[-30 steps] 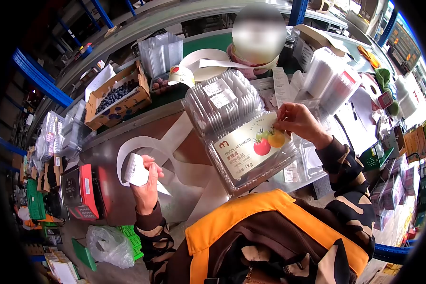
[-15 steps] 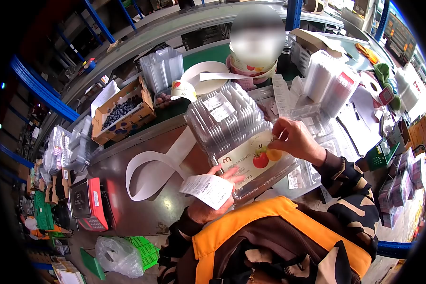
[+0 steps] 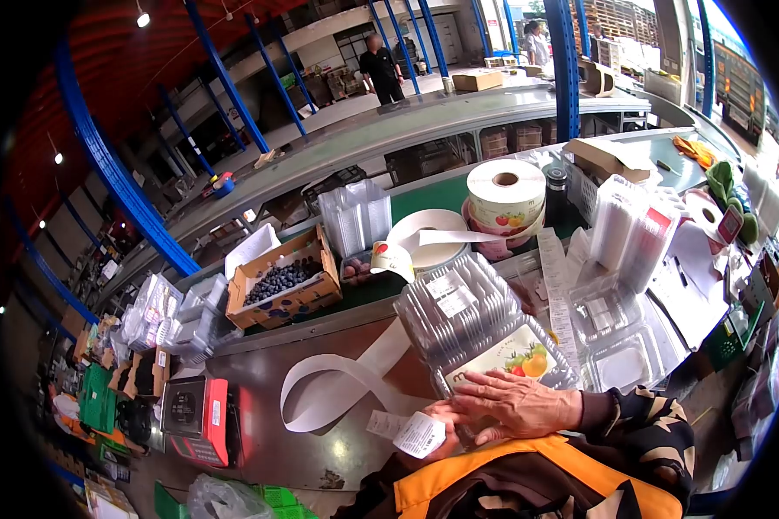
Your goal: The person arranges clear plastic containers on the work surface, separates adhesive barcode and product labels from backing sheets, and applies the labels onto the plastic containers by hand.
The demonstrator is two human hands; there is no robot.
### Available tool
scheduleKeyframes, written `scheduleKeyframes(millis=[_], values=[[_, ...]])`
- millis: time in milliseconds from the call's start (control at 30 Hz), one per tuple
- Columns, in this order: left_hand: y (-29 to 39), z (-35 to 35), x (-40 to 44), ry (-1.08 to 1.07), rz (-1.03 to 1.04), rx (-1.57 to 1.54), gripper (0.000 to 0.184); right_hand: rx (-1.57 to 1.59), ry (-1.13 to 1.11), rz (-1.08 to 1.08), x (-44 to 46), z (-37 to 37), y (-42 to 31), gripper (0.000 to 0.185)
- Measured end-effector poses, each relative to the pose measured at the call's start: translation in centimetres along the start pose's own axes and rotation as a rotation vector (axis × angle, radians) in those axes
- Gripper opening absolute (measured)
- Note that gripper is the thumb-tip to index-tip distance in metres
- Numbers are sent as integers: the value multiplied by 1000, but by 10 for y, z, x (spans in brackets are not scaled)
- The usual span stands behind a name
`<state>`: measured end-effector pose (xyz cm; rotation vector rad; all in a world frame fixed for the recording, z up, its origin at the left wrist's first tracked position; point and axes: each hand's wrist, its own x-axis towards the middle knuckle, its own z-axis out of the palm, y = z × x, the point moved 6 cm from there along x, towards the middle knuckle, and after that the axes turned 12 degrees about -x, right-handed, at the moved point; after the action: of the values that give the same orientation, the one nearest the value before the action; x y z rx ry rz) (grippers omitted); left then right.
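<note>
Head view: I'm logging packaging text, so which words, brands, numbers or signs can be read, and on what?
No text reads clearly.
Tomato label under the right hand: lettering mostly covered.
White sticker at the left hand: too small.
Container sticker on the stacked containers: too small.
Label roll: too small.
Printed strip: too small.
Red scale: too small.

Two hands, one held slip, one tub label, one scale, one berry box, one bottle, two stacked label rolls, one wide reel and at least two people can be counted, while the nested tubs are too many to be numbered.
</note>
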<state>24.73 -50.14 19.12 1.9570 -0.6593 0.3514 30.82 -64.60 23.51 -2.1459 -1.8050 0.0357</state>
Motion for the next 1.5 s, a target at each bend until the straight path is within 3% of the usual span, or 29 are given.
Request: scheduleKeyframes(millis=[67, 167, 267, 333, 367, 467, 533, 567, 667, 700, 900, 967, 1100, 1267, 1367, 1433, 1500], values=[[-1, 2, -4, 83, 72, -67, 9, -85, 0, -73, -1, 12, 6, 84], [0, 0, -7, 93, 69, -88, 11, -264, 48, 59, -22, -8, 28, 93], [6, -6, -2, 93, 37, -148, 14, -412, -5, 230, -47, -30, 51, 95], [12, -8, 6, 57, 18, -136, 17, -374, 26, 456, -66, -38, 75, 96], [14, -9, 14, 14, 6, -87, 18, -448, -28, 570, -73, -39, 86, 85], [18, -1, 33, -161, -26, -29, 24, -407, 26, 439, -57, -55, 66, 71], [9, 12, 30, -307, 5, 55, 36, -197, -34, 160, -41, -48, 40, 69], [27, 10, 38, -253, -12, 52, 25, -179, -78, 99, -39, -40, 33, 71], [19, 6, 20, -277, -218, -18, 27, -205, -137, 26, -35, -33, 25, 74], [20, 1, 16, -229, -192, -28, 23, -225, -147, 20, -34, -33, 25, 75], [-7, -27, -29, 265, -113, -778, 21, -210, -150, -58, -28, -36, 21, 73], [-1, -35, -28, 334, -107, -562, 10, -253, -159, -79, -28, -37, 23, 74], [-9, -35, -40, 390, -222, -524, 14, -230, -132, -104, -29, -37, 21, 66], [-3, -40, -40, 479, -197, -490, 18, -221, -93, -148, -25, -50, 9, 57], [-4, -45, -44, 514, -177, -466, 19, -508, 94, -233, -24, -52, 4, 49], [-1, -46, -45, 536, -192, -505, 19, -514, 141, -178, -18, -66, 6, 46], [7, -45, -31, 518, -38, -281, 19, -563, 184, -140, -9, -71, 9, 45]])
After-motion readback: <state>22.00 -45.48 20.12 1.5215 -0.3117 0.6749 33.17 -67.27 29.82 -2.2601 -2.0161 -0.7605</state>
